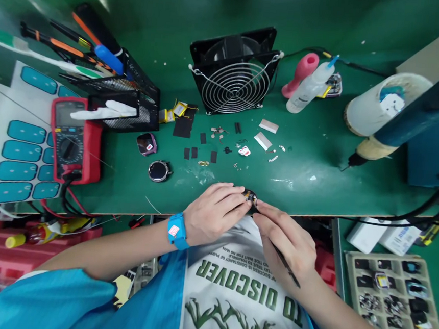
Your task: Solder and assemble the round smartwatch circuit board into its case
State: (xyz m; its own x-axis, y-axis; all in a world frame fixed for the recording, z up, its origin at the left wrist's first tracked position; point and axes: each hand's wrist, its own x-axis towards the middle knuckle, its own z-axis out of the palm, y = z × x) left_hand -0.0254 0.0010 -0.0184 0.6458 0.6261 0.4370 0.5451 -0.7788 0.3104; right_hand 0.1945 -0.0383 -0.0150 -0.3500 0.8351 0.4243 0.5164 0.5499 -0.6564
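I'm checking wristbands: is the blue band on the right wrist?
No, the blue band is around the left wrist.

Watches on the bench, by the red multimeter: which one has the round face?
The dark-faced watch with the silvery rim, nearer the front edge of the bench. The other watch, closer to the mesh holder, is squarish with a purple case.

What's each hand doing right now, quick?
Left hand: fingers closed, holding a small gadget.
Right hand: fingers closed, holding a thin dark tool.
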